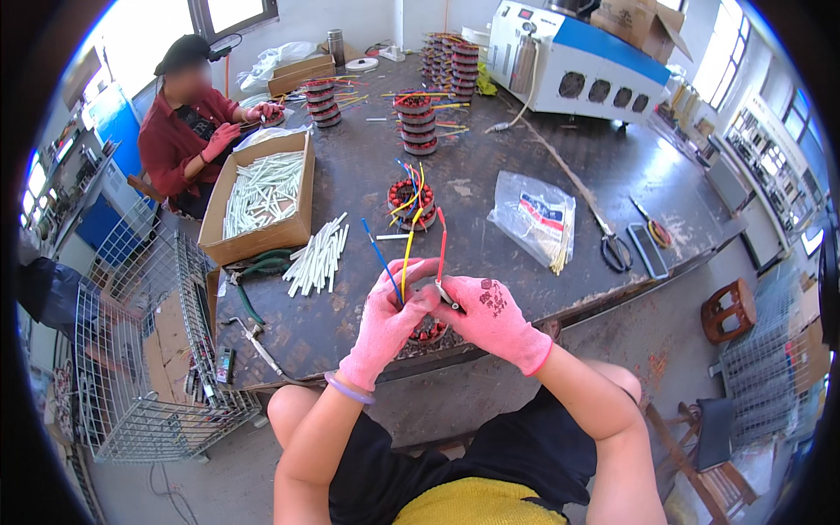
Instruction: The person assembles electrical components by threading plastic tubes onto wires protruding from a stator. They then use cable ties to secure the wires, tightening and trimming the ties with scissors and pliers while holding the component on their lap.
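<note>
At the near edge of the table, my left hand (385, 315) and my right hand (494, 317), both in pink gloves, are closed close together around a wound motor stator (429, 332). Red windings show below my fingers; the rest is mostly hidden. A blue wire (379, 249) and a yellow wire (408, 254) rise beside my left fingers. My right fingers pinch at the base of a red wire (443, 241), where a short white piece shows. Just beyond stands another stator (411, 210) with coloured leads. White sleeves (317, 258) lie loose to the left.
A cardboard box (262, 249) of white sleeves stands left, beside pliers (249, 302) and a thin metal torch-like tool (258, 346). A plastic bag (534, 219), scissors (612, 245) and a phone (647, 249) lie right. Stacked stators (418, 127) stand farther back. A co-worker (188, 131) sits far left.
</note>
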{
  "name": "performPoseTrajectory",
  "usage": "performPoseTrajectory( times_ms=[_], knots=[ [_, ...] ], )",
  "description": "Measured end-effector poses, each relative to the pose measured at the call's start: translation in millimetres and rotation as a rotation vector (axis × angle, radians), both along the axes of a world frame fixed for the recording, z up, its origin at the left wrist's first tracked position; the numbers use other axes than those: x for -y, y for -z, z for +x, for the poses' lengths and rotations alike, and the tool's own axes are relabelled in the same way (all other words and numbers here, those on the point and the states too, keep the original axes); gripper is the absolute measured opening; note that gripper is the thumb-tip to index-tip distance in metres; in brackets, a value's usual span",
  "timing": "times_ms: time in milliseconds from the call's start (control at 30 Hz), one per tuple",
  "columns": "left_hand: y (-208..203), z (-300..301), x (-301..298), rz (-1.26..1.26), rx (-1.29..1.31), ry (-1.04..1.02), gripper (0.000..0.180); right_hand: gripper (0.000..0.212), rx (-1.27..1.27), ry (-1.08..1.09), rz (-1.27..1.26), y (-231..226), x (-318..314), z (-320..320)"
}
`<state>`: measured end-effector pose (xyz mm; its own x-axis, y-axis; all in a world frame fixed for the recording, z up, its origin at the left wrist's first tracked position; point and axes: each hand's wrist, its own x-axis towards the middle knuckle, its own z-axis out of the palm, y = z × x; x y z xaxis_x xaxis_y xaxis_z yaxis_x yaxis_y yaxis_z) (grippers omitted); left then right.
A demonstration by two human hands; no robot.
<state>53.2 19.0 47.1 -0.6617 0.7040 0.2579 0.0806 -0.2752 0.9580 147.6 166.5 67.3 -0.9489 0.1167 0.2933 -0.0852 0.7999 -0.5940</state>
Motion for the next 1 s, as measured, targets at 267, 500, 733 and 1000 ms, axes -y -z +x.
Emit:
performPoseTrajectory(
  times_ms=[267, 500, 733, 1000],
  knots=[
    [-16, -8, -20, -0.137, -0.178, 0.091, 0.024, 0.023, 0.051, 0.014, -0.051, 32, -10, 7],
    [-2, -8, -39, 0.046, 0.122, 0.147, 0.02, 0.022, -0.013, 0.036, -0.1, 48, -17, -2],
    [-3, -2, -38, 0.027, 0.147, 0.054, 0.012, 0.019, 0.135, 0.019, -0.117, 60, -16, 5],
    [-4, 10, -42, 0.036, 0.184, 0.073, 0.013, 0.017, 0.043, 0.074, 0.033, 71, -6, 6]
  ],
)
